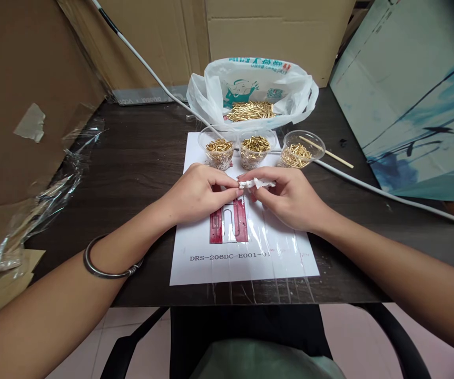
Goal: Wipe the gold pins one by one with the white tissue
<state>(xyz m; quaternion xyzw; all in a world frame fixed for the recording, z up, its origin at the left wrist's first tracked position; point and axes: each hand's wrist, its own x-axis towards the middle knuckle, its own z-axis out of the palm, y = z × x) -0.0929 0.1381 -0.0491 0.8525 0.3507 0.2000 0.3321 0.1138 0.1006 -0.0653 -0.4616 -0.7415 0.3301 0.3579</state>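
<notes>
My left hand [197, 192] and my right hand [286, 197] meet over a white printed sheet [219, 260] taped to the dark table. Both pinch a small white plastic part [256, 183] between thumb and fingers, left hand at its left end, right hand at its right end. Under the hands a red rectangular diagram with pale outlines [230, 226] shows on the sheet. Just beyond the fingers stand three clear cups of small gold metal pins: left [216, 149], middle [255, 147], right [300, 152].
A white plastic bag [250, 87] holding more gold pins lies behind the cups. A thin wooden stick [332, 153] rests across the right cup. A white cable [388, 196] crosses the table. Cardboard boxes [274, 26] stand behind; crumpled clear film [49, 195] lies left.
</notes>
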